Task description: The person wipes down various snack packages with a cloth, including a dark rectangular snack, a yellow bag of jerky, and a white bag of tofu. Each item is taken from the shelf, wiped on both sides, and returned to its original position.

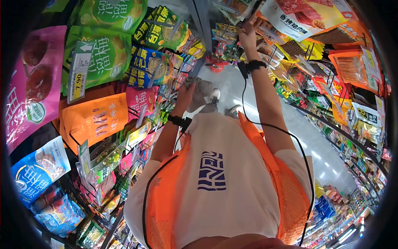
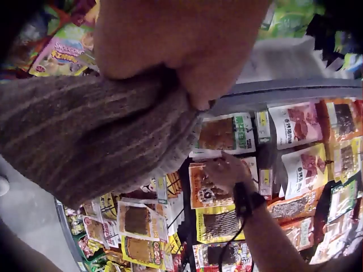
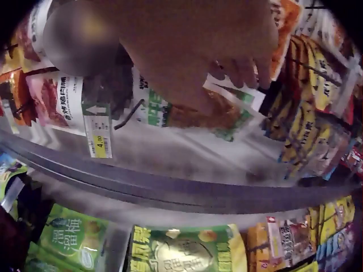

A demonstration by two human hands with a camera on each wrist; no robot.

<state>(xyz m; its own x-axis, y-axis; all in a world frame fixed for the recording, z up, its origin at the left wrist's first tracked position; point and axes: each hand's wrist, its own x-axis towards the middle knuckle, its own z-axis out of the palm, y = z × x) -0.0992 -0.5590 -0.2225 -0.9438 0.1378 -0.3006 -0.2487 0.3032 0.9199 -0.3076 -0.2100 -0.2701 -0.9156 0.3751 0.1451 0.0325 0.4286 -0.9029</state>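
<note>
A grey-brown ribbed knitted cloth (image 1: 202, 92) hangs from my left hand (image 1: 186, 96); in the left wrist view the fingers of that hand (image 2: 181, 45) curl round the cloth (image 2: 96, 130). My right hand (image 1: 248, 37) is raised to the rack of hanging snack packets. In the right wrist view the thumb and fingers of my right hand (image 3: 198, 56) lie at the edge of a green and white packet with brown contents (image 3: 207, 113) and pinch it. From the left wrist view, my right hand (image 2: 227, 171) is beside an orange and white packet (image 2: 207, 192).
Fruit snack bags, green (image 1: 97, 56) and orange (image 1: 97, 118), hang on the left rack near a price tag (image 1: 78, 76). A grey shelf rail (image 3: 187, 190) runs between packet rows. Metal hooks, one dark (image 3: 129, 115), stick out. Below lies pale floor (image 1: 232, 87).
</note>
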